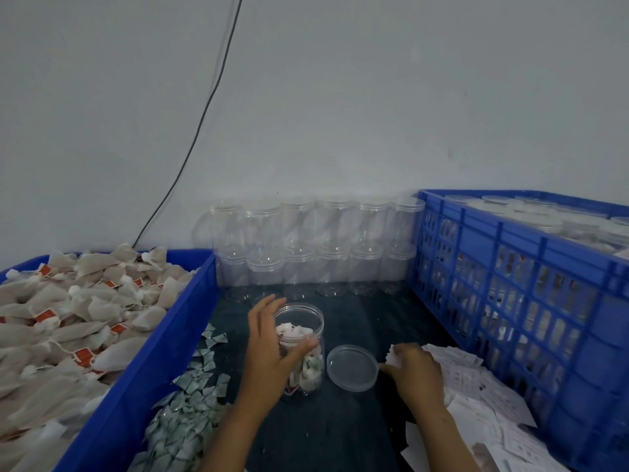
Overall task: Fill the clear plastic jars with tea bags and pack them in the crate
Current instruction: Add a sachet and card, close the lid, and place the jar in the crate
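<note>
Left hand (269, 349) around clear ribbed jar (301, 349), round lid (352, 367) beside

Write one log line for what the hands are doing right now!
left hand: gripping open clear plastic jar holding tea bags | right hand: on white paper slips | round clear lid: off, beside jar

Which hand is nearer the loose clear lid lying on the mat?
Right. The right hand has fingertips at the edge of the lid, from its right. The left hand grips the open jar left of the lid.
</note>
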{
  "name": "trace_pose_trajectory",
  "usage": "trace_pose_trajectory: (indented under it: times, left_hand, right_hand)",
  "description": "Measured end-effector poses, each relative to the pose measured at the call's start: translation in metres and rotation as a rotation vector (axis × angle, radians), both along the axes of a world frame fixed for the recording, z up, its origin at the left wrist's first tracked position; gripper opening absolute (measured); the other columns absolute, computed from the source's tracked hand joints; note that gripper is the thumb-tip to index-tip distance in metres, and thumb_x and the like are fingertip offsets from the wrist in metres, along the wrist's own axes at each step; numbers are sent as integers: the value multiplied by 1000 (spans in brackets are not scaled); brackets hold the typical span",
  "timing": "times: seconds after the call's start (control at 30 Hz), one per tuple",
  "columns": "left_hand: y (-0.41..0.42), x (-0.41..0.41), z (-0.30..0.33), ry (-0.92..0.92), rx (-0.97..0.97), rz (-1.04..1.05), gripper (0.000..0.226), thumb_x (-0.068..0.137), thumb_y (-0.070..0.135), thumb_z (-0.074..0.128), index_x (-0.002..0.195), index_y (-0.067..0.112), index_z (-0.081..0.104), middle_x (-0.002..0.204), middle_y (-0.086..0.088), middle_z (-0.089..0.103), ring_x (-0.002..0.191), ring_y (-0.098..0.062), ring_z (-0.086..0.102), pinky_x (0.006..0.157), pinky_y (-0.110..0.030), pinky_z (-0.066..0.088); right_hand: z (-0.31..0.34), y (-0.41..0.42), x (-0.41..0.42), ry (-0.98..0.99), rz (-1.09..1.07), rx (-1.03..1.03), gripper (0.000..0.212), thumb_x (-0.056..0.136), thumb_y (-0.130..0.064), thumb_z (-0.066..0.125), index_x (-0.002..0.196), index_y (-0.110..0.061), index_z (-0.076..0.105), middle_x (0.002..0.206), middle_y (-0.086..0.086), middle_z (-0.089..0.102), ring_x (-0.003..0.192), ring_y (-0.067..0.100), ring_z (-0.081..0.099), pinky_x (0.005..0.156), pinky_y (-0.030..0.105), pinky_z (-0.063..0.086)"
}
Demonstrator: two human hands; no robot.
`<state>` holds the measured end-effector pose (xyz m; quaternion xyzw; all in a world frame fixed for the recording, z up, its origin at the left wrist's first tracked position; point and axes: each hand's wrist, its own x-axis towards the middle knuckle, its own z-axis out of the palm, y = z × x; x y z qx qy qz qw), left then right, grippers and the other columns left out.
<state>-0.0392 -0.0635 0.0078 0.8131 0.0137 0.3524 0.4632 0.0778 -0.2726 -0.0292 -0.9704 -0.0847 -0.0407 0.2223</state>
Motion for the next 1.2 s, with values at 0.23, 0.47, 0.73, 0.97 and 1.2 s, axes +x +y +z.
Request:
trace_pose_trajectory:
  times: [0.23, 0.47, 0.73, 0.97, 1.2]
  left_hand:
    - [0, 8, -27, 1, -188, -80, 116, 47, 42, 86, 139, 37, 16, 145, 5, 26, 127, -9, 41, 94, -2, 37]
    - [-3, 6, -37, -4, -182, -58, 115, 56, 30, 89, 142, 42, 14, 142, 4, 33, 120, 14, 41, 90, -1, 37]
    - [-2, 5, -39, -20, -167, -50, 112, 58, 31, 88, 136, 54, 11, 142, 4, 35, 124, -5, 43, 95, -13, 36]
    - [-4, 4, -38, -24, -169, -62, 110, 53, 47, 81, 136, 56, 10, 146, 2, 32, 128, -11, 42, 102, -25, 37]
    - [-4, 4, -38, -19, -175, -64, 109, 53, 51, 80, 136, 59, 10, 145, 2, 33, 127, -10, 43, 99, -24, 38]
  right_hand:
    - [4, 0, -8, -171, -135, 131, 28, 99, -27, 49, 85, -9, 65, 79, 4, 67, 70, 15, 61, 60, 28, 41]
    - [7, 2, -11, -165, -144, 119, 21, 94, -26, 52, 83, -13, 65, 79, 0, 66, 70, 14, 59, 59, 27, 39]
    - [5, -3, -3, -31, -91, 55, 25, 88, -28, 66, 104, -9, 69, 110, 4, 64, 96, 16, 60, 75, 26, 44]
    - [5, -7, 3, -3, -134, 243, 19, 86, -24, 71, 73, -10, 69, 69, 5, 66, 53, 9, 53, 47, 16, 35]
    - [0, -7, 4, -13, -152, 198, 18, 93, -22, 61, 106, -10, 66, 114, 9, 60, 99, 22, 59, 86, 29, 44]
